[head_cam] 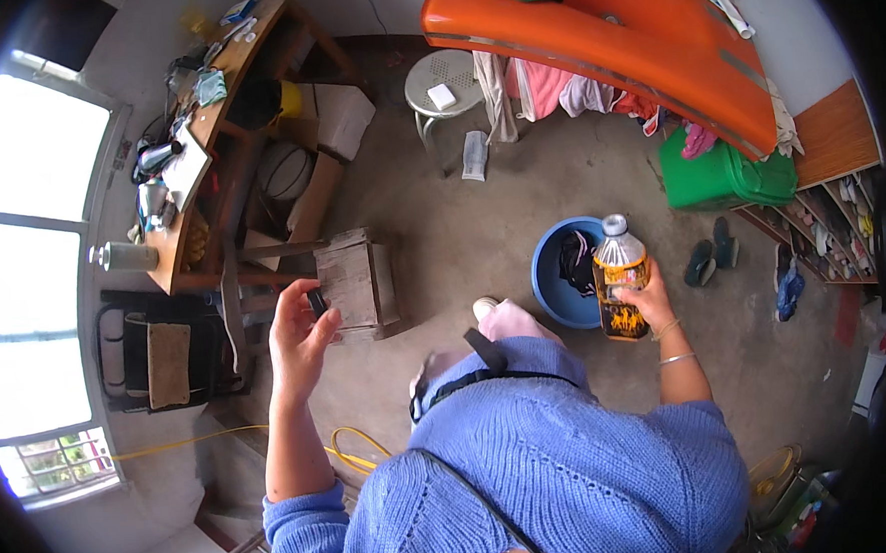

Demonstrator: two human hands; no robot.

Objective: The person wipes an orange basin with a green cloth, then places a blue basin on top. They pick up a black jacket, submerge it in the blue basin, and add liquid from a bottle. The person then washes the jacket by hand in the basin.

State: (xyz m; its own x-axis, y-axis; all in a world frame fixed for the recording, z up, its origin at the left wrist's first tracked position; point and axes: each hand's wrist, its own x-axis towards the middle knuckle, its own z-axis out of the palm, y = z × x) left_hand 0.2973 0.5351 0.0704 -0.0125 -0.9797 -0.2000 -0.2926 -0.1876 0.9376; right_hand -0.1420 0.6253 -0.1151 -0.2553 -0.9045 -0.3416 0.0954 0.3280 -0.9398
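Observation:
My right hand (648,296) holds a clear plastic bottle (621,278) upright, with a black, orange and yellow printed label; its neck looks uncapped and the upper part seems empty of dark liquid. Between the thumb and fingers of my raised left hand (302,336) is a small black cap (317,303). Behind the bottle, on the floor, stands a blue plastic basin (553,293) with dark cloth or shoes (579,263) in it. A small wooden stool (346,285) stands beyond my left hand.
A cluttered wooden table (204,154) runs along the left by the window. Ahead is a round metal stool (443,70) with a white box. An orange panel (596,51) hangs over clothes at the upper right, near a green bin (708,176), slippers (700,264) and a shoe rack (824,234).

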